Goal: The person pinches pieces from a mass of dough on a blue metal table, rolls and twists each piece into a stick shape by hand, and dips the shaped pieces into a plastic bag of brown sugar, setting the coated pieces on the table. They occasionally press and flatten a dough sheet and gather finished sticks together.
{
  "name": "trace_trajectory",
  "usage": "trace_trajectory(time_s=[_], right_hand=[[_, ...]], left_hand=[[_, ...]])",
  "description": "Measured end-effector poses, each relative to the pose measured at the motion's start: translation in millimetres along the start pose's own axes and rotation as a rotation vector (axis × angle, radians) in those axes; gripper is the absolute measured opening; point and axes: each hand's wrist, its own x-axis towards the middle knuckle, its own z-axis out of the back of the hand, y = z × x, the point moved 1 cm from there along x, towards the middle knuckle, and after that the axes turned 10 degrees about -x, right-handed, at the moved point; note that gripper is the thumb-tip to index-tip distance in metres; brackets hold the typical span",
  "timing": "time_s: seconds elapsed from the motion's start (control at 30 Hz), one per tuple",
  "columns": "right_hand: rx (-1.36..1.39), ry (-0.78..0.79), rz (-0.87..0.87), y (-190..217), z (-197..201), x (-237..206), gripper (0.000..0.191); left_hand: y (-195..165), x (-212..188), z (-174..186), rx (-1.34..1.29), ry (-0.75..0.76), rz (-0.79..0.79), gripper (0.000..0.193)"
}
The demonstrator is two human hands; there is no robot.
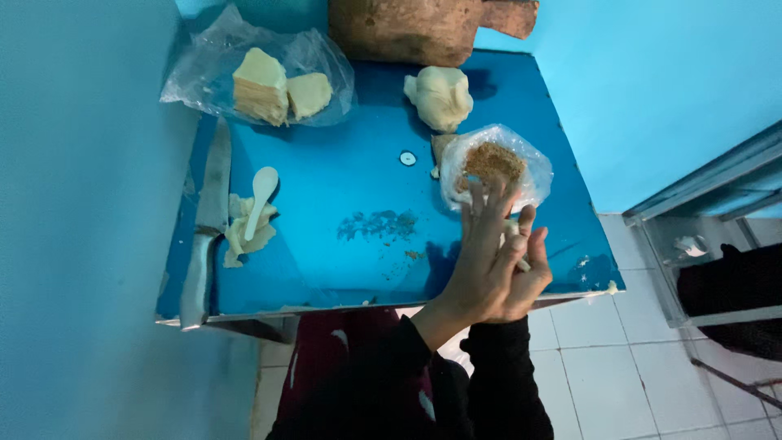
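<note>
Your two hands press together palm to palm, the left hand (481, 265) in front with fingers fanned, the right hand (529, 277) mostly hidden behind it, a small pale dough piece (513, 232) squeezed between them; which way it runs you cannot tell. Just beyond your fingertips sits one open bag of brown filling (493, 167), farther on one dough lump (441, 96). Bare blue table (342, 195) lies leftward; its near edge is right under your wrists.

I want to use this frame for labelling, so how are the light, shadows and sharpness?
Head view: a strong blue cast tints everything; the hands, pressed together, throw a dark shadow on the blue table beside them; the knife on the table's left part shows a dull sheen, no hard glare; table edges splay with wide-angle distortion; the dough ball and the bag of brown crumbs look slightly soft.
</note>
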Motion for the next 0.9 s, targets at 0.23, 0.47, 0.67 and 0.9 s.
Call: trace_trajectory(time_s=[0.23,0.47,0.67,0.9], right_hand=[[0.480,0.174,-0.153,43.4,17.3,-82.5,0.039],[0.395,-0.341,-0.270,7.6,161.8,-149.3,0.044],[0.091,-0.418,-0.490,-80.7,218.1,-70.3,0.039],[-0.874,-0.468,-0.730,-92.4,213.5,-42.8,0.057]], left_hand=[[-29.3,-14.5,34.7,-0.762,-0.316,-0.083,0.045],[-59.5,-98.8,157.7,-0.646,-0.523,-0.087,0.044],[-74.1,-173.4,230.8,-0.548,-0.862,-0.046,0.045],[-80.8,-193.1,271.9,-0.561,-0.954,-0.059,0.033]])
